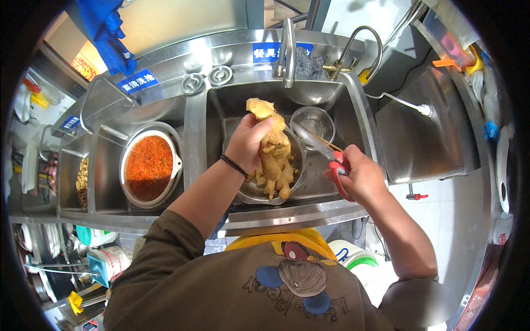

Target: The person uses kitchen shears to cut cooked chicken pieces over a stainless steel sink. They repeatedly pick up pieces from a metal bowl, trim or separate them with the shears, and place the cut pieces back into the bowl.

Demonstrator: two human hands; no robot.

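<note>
My left hand (247,138) grips a large knobbly piece of ginger root (276,142) by its upper part, thumb across the front. The top end of the ginger is pale yellow and looks bared of skin. In my right hand (364,176) is a pair of scissors (316,142) with red handles, its blades pointing up and left towards the ginger, apart from it. Below the ginger sits a round metal bowl (301,178) in the sink; more ginger seems to lie in it, partly hidden. A clear round container (314,124) stands behind the scissors.
The steel sink (348,103) has a tap (289,53) at its back rim, with steel wool (309,66) beside it. Two drain strainers (207,78) lie on the ledge. In the left basin a white colander (178,163) holds chopped red chilli. A steel box (430,128) stands at right.
</note>
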